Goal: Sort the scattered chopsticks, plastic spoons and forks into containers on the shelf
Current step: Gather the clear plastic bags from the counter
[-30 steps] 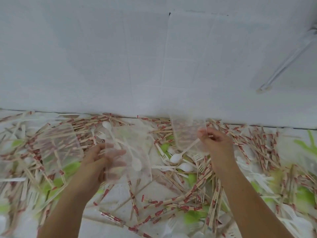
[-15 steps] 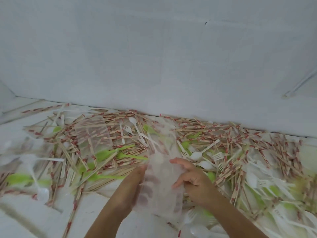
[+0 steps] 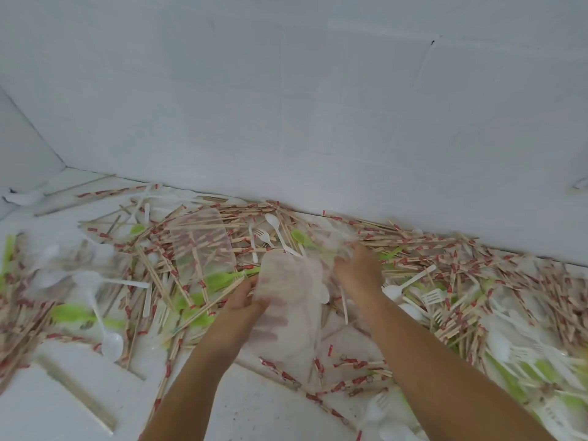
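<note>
My left hand [image 3: 246, 305] grips a clear plastic container [image 3: 288, 300] from its left side, fingers showing through the plastic. My right hand [image 3: 358, 270] reaches over the pile just right of the container, its fingers down among chopsticks and clear plastic; what they hold is blurred. Wrapped chopsticks [image 3: 423, 241] with red print lie scattered along the wall. A white spoon [image 3: 276, 229] and white fork [image 3: 262, 235] lie behind the container. Green cutlery [image 3: 219, 278] lies to the left.
A second clear container [image 3: 203, 243] lies on the chopsticks at the left. White forks [image 3: 432, 296] and spoons pile up at the right. A white wall [image 3: 286, 106] closes the back. A wooden strip [image 3: 76, 394] lies at the lower left.
The view has shifted left. My right hand let go of the container's right side and moved up and right into the pile. My left hand keeps its hold on the container.
</note>
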The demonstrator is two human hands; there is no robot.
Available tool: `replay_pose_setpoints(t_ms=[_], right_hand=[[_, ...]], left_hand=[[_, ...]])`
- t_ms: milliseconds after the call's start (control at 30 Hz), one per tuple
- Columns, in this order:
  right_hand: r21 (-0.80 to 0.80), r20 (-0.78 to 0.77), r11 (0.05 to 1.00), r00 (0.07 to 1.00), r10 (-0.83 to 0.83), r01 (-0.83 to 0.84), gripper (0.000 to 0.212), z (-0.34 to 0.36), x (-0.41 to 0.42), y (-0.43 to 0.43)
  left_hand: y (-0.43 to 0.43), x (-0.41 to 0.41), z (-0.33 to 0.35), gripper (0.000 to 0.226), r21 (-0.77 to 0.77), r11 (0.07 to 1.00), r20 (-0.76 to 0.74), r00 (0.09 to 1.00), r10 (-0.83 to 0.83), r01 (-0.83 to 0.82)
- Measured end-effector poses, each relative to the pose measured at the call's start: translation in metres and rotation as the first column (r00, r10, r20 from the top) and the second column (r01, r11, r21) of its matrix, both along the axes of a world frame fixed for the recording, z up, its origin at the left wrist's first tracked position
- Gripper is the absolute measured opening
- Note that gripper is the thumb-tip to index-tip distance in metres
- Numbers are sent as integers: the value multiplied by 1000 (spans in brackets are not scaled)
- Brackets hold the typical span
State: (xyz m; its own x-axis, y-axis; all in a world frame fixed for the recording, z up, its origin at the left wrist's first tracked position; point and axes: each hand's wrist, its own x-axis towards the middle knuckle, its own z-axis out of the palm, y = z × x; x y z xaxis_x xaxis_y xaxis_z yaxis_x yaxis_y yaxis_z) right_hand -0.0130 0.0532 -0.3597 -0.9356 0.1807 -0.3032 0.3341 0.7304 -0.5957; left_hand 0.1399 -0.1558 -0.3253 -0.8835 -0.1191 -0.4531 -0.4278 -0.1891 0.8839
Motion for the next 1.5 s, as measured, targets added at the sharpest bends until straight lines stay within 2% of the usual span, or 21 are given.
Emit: replay_pose_setpoints(t_ms=[100, 200, 300, 433, 533, 600, 667, 733, 800, 833, 900, 967, 1000, 1100, 1300, 1400, 1500], right_hand=[[-2, 15, 999, 999, -34, 34, 47, 1, -7, -5], [-117, 17, 991, 997, -70, 72, 26, 1, -7, 0], [-184, 30, 973, 990, -138, 141, 18, 0, -6, 7], [-301, 60, 932, 979, -192, 201, 14, 4, -1, 14], [-356, 77, 908, 975, -206, 220, 20, 14, 4, 16], [-378, -6, 909, 981, -192, 175, 20, 30, 10, 20], [-346, -195, 937, 972, -129, 54, 12, 52, 23, 26], [-280, -438, 948, 899, 12, -149, 11, 77, 43, 31], [-135, -645, 908, 731, 224, -397, 20, 93, 68, 34], [-45, -696, 868, 639, 327, -494, 22, 92, 81, 35], [144, -680, 777, 509, 528, -613, 20, 74, 108, 37], [304, -585, 682, 435, 685, -666, 20, 51, 129, 39], [351, -542, 645, 414, 731, -679, 25, 41, 138, 40], [390, -461, 601, 418, 783, -698, 42, 25, 153, 42], [395, -449, 607, 431, 782, -689, 28, 26, 168, 26], [351, -418, 636, 493, 763, -688, 49, 24, 168, 20], [363, -399, 627, 493, 773, -690, 47, 25, 167, 11]], left_hand=[[-2, 5, -3, 37, 18, 1000, -9, 1000, 2, -2], [-2, 7, -7, 36, 49, 998, 13, 999, 36, -37], [-2, 10, -10, 37, 55, 998, 10, 999, 33, -33], [-2, 13, -14, 41, 54, 998, 41, 999, 35, -37], [1, 14, -16, 46, 61, 995, 108, 992, 70, -77], [1, 17, -17, 46, 66, 994, 143, 987, 79, -89], [0, 22, -15, 46, 58, 995, 168, 983, 69, -80], [-2, 27, -11, 44, 62, 995, 191, 980, 60, -73], [-1, 31, -3, 42, 74, 995, 194, 979, 58, -73], [-1, 32, 0, 41, 89, 992, 183, 981, 68, -86], [1, 34, 6, 34, 121, 984, 166, 980, 107, -128], [4, 39, 8, 25, 123, 979, 165, 976, 138, -160], [7, 42, 9, 30, 122, 977, 169, 974, 151, -172], [17, 51, 9, 44, 90, 978, 169, 970, 172, -189], [30, 68, 4, 33, 18, 957, 173, 943, 283, -290], [26, 71, -5, 32, 18, 948, 222, 926, 307, -319], [17, 74, -6, 37, -6, 951, 191, 933, 306, -310]])
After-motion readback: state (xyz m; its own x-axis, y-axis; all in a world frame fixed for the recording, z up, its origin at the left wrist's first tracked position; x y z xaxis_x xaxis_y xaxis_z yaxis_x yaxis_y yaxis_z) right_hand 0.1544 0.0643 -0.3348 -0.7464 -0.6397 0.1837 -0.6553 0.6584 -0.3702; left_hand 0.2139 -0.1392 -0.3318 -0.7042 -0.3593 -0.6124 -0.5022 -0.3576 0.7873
